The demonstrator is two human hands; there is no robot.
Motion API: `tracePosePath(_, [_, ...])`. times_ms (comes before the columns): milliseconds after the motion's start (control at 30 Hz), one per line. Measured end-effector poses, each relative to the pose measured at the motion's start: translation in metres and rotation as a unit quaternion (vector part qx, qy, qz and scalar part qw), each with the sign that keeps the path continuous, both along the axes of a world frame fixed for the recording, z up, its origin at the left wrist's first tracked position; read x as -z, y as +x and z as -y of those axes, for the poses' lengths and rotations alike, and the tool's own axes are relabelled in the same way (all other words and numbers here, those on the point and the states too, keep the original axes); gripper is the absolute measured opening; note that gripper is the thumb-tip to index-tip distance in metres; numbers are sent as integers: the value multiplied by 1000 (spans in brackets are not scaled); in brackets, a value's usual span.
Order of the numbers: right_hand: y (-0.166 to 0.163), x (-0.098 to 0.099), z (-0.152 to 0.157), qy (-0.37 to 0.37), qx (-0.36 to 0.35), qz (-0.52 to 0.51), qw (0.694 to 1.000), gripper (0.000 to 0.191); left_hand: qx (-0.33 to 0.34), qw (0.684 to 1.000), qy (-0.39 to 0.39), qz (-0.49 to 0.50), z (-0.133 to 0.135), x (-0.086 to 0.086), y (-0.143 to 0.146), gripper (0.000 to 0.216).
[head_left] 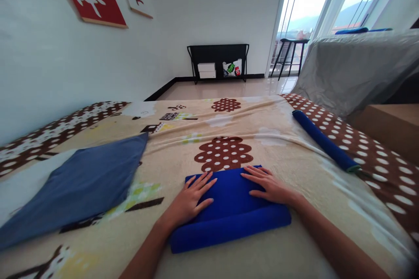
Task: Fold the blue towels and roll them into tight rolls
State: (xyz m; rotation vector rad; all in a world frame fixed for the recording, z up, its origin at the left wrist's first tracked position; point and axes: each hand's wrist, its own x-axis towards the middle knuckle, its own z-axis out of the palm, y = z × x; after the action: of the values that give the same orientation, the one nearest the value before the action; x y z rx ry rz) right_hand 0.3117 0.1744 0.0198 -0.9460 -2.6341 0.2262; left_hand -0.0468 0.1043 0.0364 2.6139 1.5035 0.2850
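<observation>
A bright blue towel [229,209] lies on the patterned blanket [229,126] in front of me, its near edge rolled into a thick tube. My left hand [193,198] rests flat on the towel's left part, fingers spread. My right hand [266,185] lies flat on its right part, fingers stretched out toward the left. Neither hand grips anything. A second blue towel [324,144], fully rolled, lies at the right on the blanket's dotted brown border.
A grey-blue pillowcase or cloth [78,183] lies spread at the left over something white. A grey-covered piece of furniture [356,65] stands at the right. A black rack [218,62] and a stool [291,54] stand by the far wall and window.
</observation>
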Motion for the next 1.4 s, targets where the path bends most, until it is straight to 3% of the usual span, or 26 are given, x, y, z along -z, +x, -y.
tracePosePath(133, [32,8,-1,2,45,21,999,57,-78,996,34,-39,10,15,-36,51])
tracePosePath(267, [62,10,30,25,114,4,993,50,-149,977,153,5,61,14,-62,47])
tracePosePath(400, [65,13,93,93,103,-24,990,47,-77,968,238,14,129,-3,-35,57])
tracePosePath(500, [56,18,125,128,70,-7,989,52,-42,969,238,-44,149,-4,-5,60])
tracePosePath(700, [36,20,114,159,82,-2,984,46,-82,965,248,-31,129,16,10,49])
tracePosePath(900, [26,0,112,107,71,-23,991,38,-101,966,239,4,123,4,7,39])
tracePosePath(1067, [24,3,128,68,93,-30,993,35,-109,972,206,-14,125,7,1,35])
tracePosePath(1233, [-10,0,139,145,167,-67,973,47,-224,947,229,-29,122,6,47,36])
tracePosePath(1333, [-41,-3,146,186,77,-47,978,57,-123,957,262,22,115,11,88,45])
tracePosePath(1400, [-49,1,148,194,29,-15,980,58,-53,963,264,21,113,16,97,50])
